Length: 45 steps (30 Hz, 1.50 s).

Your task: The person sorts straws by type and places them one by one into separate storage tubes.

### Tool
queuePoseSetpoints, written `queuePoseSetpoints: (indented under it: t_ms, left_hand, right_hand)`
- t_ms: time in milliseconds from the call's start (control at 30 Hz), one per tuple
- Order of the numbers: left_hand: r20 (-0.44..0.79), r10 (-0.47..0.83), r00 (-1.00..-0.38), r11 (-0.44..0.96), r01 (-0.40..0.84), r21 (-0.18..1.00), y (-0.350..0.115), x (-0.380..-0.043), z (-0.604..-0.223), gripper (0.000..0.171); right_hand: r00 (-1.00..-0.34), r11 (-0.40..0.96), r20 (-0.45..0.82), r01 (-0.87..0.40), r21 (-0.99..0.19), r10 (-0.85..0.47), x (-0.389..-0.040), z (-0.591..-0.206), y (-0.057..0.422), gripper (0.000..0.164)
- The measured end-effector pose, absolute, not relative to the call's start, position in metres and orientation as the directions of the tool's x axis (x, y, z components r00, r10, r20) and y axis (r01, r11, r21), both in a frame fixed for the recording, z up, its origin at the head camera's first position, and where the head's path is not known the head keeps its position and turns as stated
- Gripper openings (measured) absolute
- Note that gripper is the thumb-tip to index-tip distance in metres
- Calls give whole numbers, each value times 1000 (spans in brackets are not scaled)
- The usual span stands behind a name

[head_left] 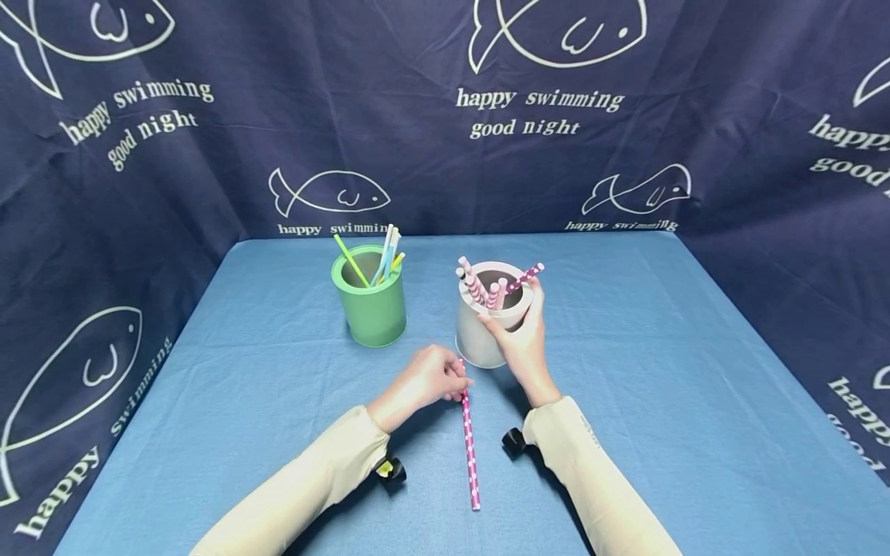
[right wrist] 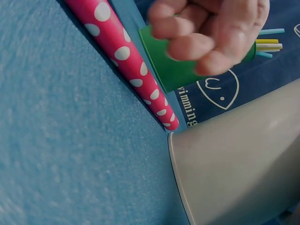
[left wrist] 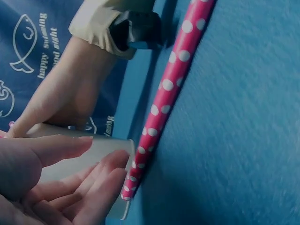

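Note:
A magenta paper straw with white dots (head_left: 470, 455) lies on the blue cloth, its far end by the base of the white can (head_left: 480, 332). My left hand (head_left: 434, 374) hovers over that far end. In the left wrist view its thumb and loosely bent fingers (left wrist: 105, 187) stand apart with nothing between them. My right hand (head_left: 523, 336) grips the upper side of the white can, thumb in front and fingers round the right of the rim. Several patterned pink and purple straws (head_left: 480, 289) stand in this can. The right wrist view shows the can's lower wall (right wrist: 239, 154), not the right hand.
Left of the white can stands a green can (head_left: 375, 313) holding several green, blue, white and yellow straws (head_left: 389, 251). Blue cloth (head_left: 660, 371) covers the table. Behind it hangs a dark blue curtain (head_left: 417, 139) with fish drawings. Each sleeve carries a small black wrist camera (head_left: 514, 442).

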<state>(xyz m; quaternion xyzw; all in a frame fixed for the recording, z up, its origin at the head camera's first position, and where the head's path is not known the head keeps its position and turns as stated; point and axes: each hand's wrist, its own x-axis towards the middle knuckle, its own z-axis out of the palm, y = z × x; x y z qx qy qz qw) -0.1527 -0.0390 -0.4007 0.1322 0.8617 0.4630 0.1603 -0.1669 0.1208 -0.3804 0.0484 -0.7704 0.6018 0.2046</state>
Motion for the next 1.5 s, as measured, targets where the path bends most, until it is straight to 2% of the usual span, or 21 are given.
queuePoseSetpoints:
  t_ms: [333,667,1000,1233,1500]
  left_hand:
    - [-314,332,-889,670,-12,742,-30,-162,-406,23]
    - [-346,312,-885,732,-8,681,-24,-168,-408,26]
    - [-406,293,-866,654,-129,746,-24,-172,-413,20]
    - [-388,320,-864,563,-156,812,-32,-172,-419,18]
    - [-358,340,-869,410,-206,888,-46,-174,-414,7]
  right_hand:
    - [-915,263,367,-318,-911,164,-167,-380,120,92]
    - [-919,264,362,-313,-912,160,-167,-379,120,92]
    - [-919,269,358,-307,-913,164,-166,-380,120,90]
    - [-913,266,370,-319,-910,169,-166,-381,121,90]
    - [-912,261,372,-323,-910,170,-167,-381,121,91]
